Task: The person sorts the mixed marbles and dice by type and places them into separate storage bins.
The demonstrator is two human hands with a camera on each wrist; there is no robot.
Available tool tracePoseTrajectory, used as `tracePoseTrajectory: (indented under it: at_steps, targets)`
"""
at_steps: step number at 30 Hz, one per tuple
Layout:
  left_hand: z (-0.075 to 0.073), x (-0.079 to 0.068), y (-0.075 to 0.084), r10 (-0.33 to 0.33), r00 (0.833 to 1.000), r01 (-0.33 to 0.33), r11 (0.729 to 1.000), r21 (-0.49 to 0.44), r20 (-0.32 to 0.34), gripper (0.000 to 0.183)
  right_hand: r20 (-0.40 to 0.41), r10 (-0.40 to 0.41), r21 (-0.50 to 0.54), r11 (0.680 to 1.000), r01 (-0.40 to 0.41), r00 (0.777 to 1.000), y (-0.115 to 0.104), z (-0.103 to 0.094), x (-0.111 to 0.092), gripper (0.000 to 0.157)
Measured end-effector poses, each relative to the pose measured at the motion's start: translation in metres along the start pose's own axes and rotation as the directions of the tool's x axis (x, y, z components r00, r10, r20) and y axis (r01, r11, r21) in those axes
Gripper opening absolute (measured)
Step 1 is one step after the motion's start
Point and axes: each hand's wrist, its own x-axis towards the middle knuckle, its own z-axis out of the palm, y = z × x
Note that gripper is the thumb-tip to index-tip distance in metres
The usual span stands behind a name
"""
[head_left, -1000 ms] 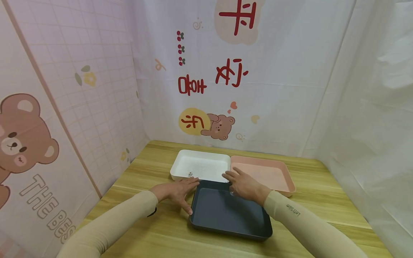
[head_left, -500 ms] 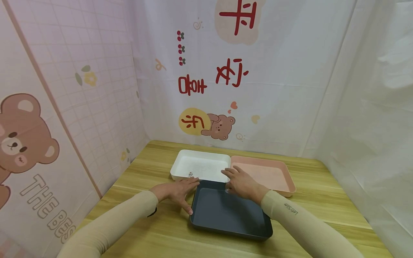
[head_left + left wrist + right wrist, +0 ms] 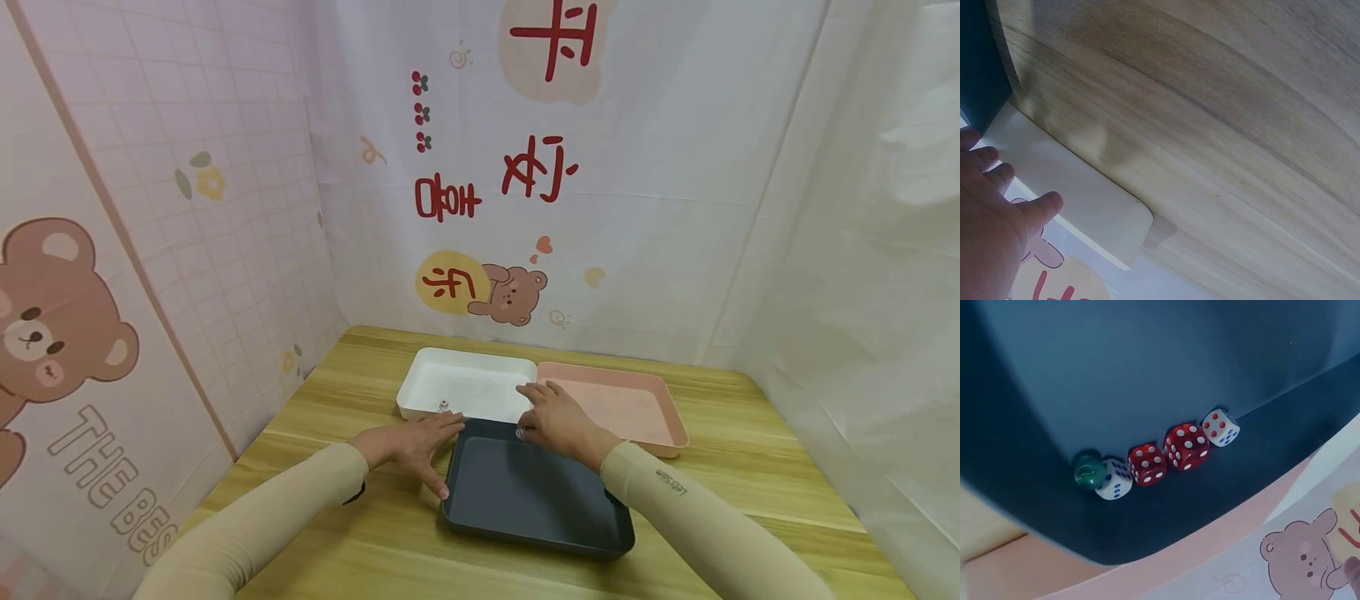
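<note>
My left hand (image 3: 411,442) lies spread at the left edge of the dark tray (image 3: 540,500), thumb at its side wall and fingertips by its far left corner, near the white tray (image 3: 1079,181). My right hand (image 3: 562,425) is over the dark tray's far wall, thumb and a finger around a small clear, shiny piece (image 3: 521,432), its kind too small to make out. In the right wrist view, a green marble (image 3: 1089,473), a white die (image 3: 1115,480), two red dice (image 3: 1187,446) and another white die (image 3: 1221,427) line the tray's far wall.
Behind the dark tray, the white tray has a few tiny pieces (image 3: 443,406) near its front wall. A pink tray (image 3: 615,408) stands to its right. All rest on a wooden table (image 3: 360,533) enclosed by printed curtains (image 3: 637,208).
My right hand has moved a little left and away from me, toward the far wall of the dark tray, with the small clear piece moving along. The left hand and trays stay put.
</note>
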Motion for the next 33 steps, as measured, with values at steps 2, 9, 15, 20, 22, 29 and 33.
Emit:
tracePoseTrajectory:
  at_steps: [2, 9, 15, 20, 22, 29, 33]
  targets:
    - [0.0, 0.0, 0.0, 0.001, 1.0, -0.001, 1.0, 0.001, 0.0, 0.118, 0.005, 0.023, 0.008, 1.0, -0.023, 1.0, 0.0, 0.001, 0.001, 0.017]
    - [-0.001, 0.0, -0.001, 0.002, 1.0, -0.002, 1.0, 0.009, -0.001, 0.118, 0.008, 0.099, 0.042, 0.994, -0.1, 0.995, 0.001, 0.001, 0.004, 0.018]
    - [-0.001, 0.0, -0.002, -0.002, 1.0, 0.002, 1.0, 0.005, -0.001, 0.118, -0.072, 0.138, 0.132, 0.983, -0.128, 0.988, -0.001, 0.0, 0.006, 0.016]
    - [0.0, 0.0, -0.002, -0.001, 1.0, 0.001, 1.0, -0.005, -0.004, 0.117, -0.117, 0.2, 0.217, 0.961, -0.171, 0.973, -0.001, -0.002, 0.007, 0.014]
    - [0.001, -0.001, -0.002, -0.001, 1.0, 0.001, 1.0, -0.004, -0.007, 0.117, -0.11, 0.241, 0.261, 0.943, -0.206, 0.964, -0.001, -0.003, 0.008, 0.014]
    - [0.001, 0.0, -0.003, 0.003, 1.0, -0.003, 1.0, 0.011, -0.005, 0.117, -0.018, 0.417, 0.443, 0.818, -0.367, 0.909, 0.001, -0.001, 0.011, 0.017]
    - [0.001, 0.001, -0.002, 0.001, 1.0, -0.001, 1.0, 0.012, -0.005, 0.117, -0.023, 0.442, 0.47, 0.796, -0.381, 0.897, 0.002, -0.003, 0.011, 0.016]
